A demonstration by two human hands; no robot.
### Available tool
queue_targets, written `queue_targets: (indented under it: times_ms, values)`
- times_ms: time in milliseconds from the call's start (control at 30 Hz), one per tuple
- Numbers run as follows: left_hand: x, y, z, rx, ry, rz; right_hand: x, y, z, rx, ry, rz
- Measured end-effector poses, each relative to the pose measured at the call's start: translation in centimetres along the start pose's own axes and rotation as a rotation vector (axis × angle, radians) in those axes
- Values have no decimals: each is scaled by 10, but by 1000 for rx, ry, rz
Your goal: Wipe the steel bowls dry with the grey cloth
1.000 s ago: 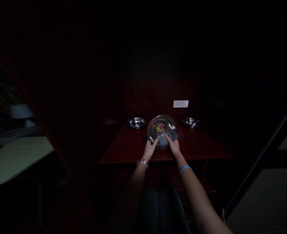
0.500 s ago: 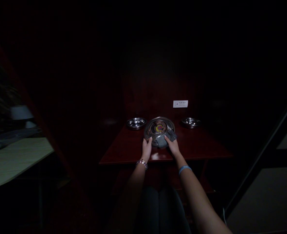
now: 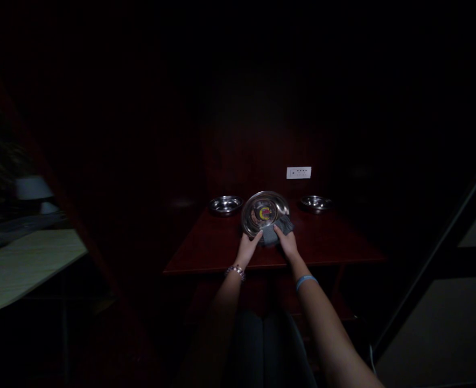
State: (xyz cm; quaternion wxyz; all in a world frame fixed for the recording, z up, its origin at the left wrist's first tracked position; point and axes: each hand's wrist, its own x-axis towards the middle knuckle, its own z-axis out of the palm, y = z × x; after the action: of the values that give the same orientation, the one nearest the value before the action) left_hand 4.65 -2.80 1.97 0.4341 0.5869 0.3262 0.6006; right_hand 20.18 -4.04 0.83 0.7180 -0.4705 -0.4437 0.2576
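A shiny steel plate with a coloured sticker in its middle is tilted up towards me above the dark red table. My left hand grips the plate's lower left rim. My right hand presses a grey cloth against the plate's lower right rim, fingers closed over it. A beaded bracelet sits on my left wrist and a light blue band on my right.
Two more steel plates lie flat at the back of the table, one at the left and one at the right. A white socket panel is on the dark wall behind. A pale tabletop stands far left.
The plate tipped flatter half a second ago and is tilted up again now. My left hand shifted along the lower left rim, and the cloth moved slightly along the lower right rim.
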Motion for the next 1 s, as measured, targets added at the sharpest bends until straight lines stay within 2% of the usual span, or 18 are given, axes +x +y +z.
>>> queue_targets:
  times_ms: [133,300,467,833,1000]
  values:
    - [0,-3,-1,61,-30,-22,1,4,0,10,5,10]
    - [1,0,-2,98,-12,-61,0,3,2,56,-6,-5]
    - [3,1,-2,15,35,-43,-3,-6,3,44,1,16]
    - [6,0,-4,-60,129,-147,-6,-13,3,26,-7,8]
    - [4,4,-4,-126,165,-74,-5,-9,3,21,-20,-10]
